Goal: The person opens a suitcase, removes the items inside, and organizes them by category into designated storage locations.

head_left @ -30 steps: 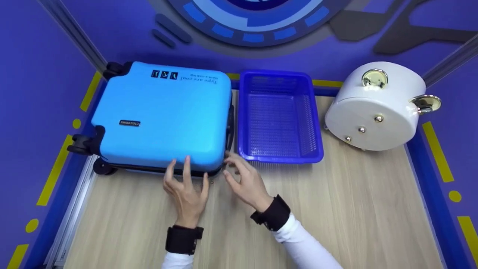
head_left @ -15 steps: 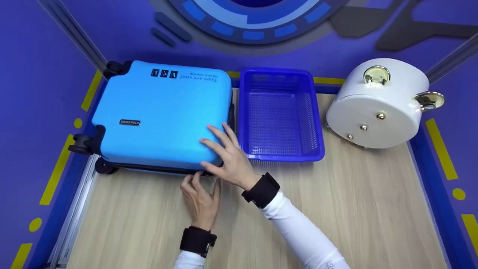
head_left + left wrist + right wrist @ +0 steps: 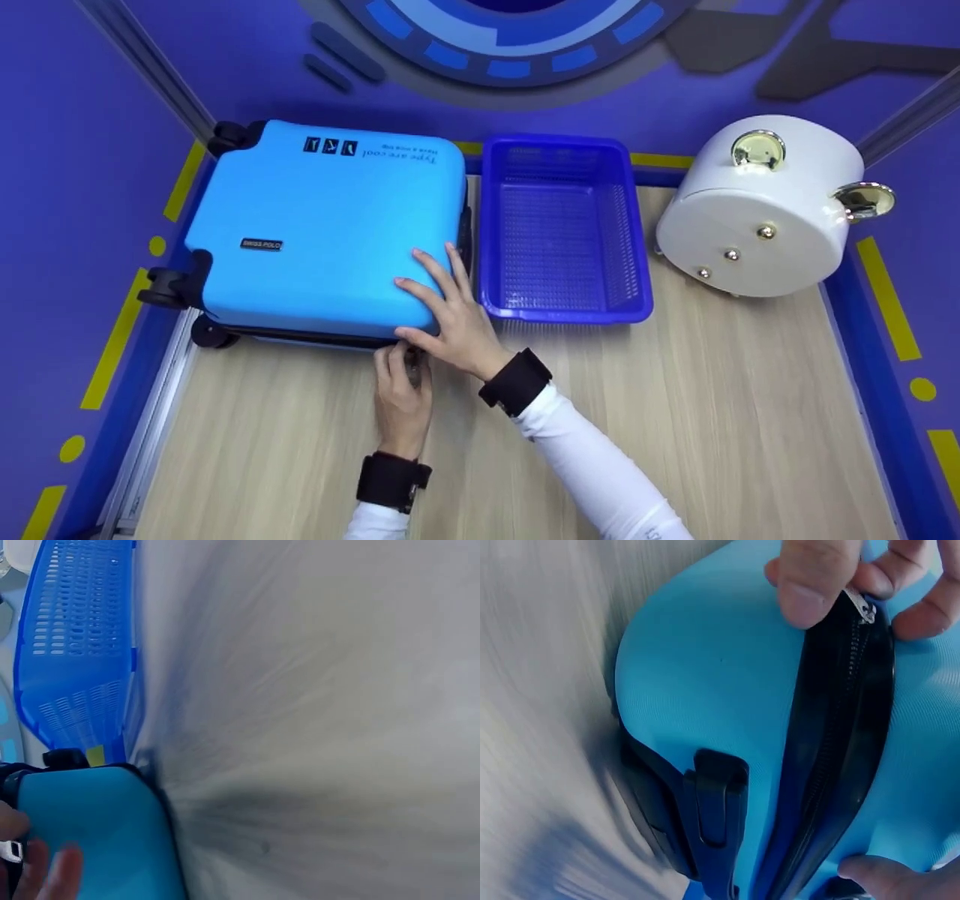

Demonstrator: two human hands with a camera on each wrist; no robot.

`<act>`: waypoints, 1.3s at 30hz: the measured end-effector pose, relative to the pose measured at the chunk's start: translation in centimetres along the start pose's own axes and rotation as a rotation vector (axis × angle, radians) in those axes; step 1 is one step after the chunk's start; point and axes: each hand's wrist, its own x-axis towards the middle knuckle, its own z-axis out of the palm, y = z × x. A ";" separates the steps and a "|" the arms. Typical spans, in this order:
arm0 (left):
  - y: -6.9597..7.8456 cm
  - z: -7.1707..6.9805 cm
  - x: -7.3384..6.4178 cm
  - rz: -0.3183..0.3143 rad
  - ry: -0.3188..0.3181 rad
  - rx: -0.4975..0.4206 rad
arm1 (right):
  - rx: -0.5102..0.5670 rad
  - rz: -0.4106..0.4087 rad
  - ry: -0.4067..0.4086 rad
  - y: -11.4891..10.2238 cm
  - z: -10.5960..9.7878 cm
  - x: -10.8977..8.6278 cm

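Blue suitcase (image 3: 322, 202) lies at left of frame. Left hand (image 3: 403, 401) pinches its zipper pull (image 3: 864, 611); right hand (image 3: 463, 328), spread on top, should press steadily so the zipper pull slides smoothly.

Worn on your head, the widest, farthest camera looks forward and down over your left hand (image 3: 401, 405) and right hand (image 3: 465, 337), taking in the blue suitcase (image 3: 315, 210) ahead of your left and the blue basket (image 3: 570, 318) ahead and rightward of your right. Your left wrist's camera, nearer, looks past fingertips (image 3: 66, 868) at its lower-left corner, mostly onto the pale surface (image 3: 322, 705); it shares suitcase and basket with the head view. Your right wrist's, closest in, faces the zipper pull (image 3: 865, 610) between your left fingers, sharing both hands and the suitcase's corner with the head view.
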 end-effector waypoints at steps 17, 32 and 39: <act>-0.3 -1.6 -0.1 -0.026 -0.140 0.154 | 0.018 0.036 0.003 0.1 0.4 -0.2; -3.1 -4.0 1.2 -0.064 -0.125 0.179 | 0.038 0.042 0.003 -0.1 0.3 -0.2; -4.9 -5.5 2.0 -0.113 -0.068 0.210 | 0.035 0.060 -0.017 0.0 0.3 -0.2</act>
